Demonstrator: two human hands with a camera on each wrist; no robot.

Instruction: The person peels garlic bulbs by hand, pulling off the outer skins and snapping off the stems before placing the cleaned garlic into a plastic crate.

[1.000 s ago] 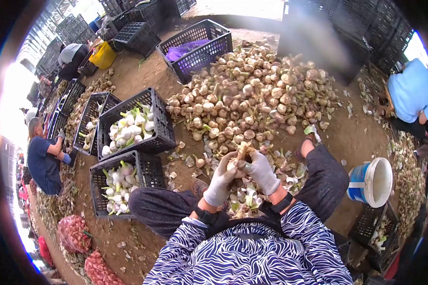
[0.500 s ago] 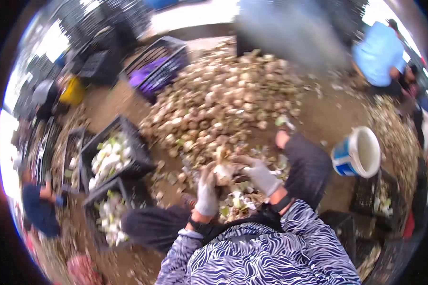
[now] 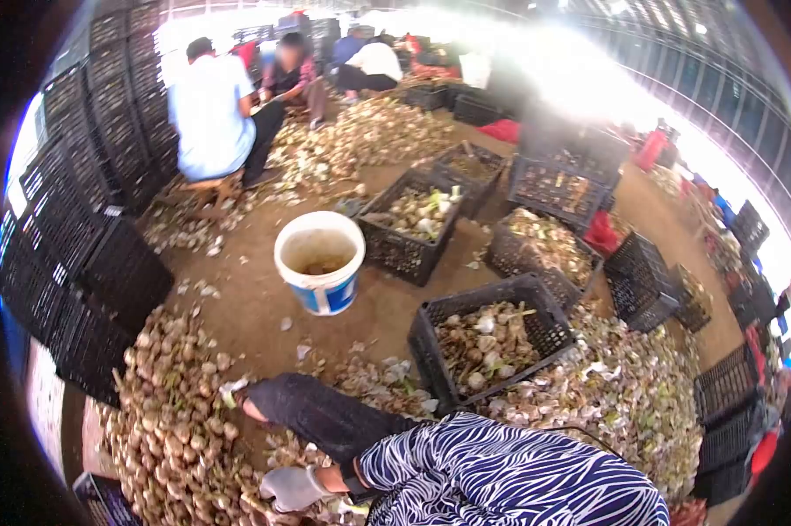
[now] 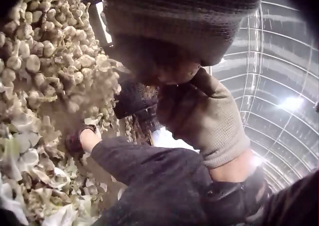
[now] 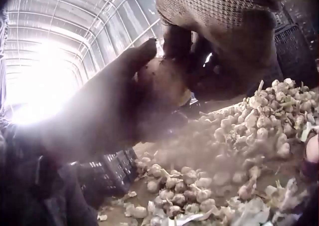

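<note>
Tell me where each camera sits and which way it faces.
Head: on the head, faces the bucket and crates; striped sleeve and a leg show.
Left wrist: on that wrist, faces the left hand, right hand, garlic pile.
Right wrist: on that wrist, faces both hands' grip on a garlic bulb.
Shared: both wrist views show the pile.

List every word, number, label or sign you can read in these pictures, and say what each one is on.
No readable text anywhere. The white and blue bucket, the black crates and the garlic bulb bear no legible print; any marks are too blurred to read.
</note>
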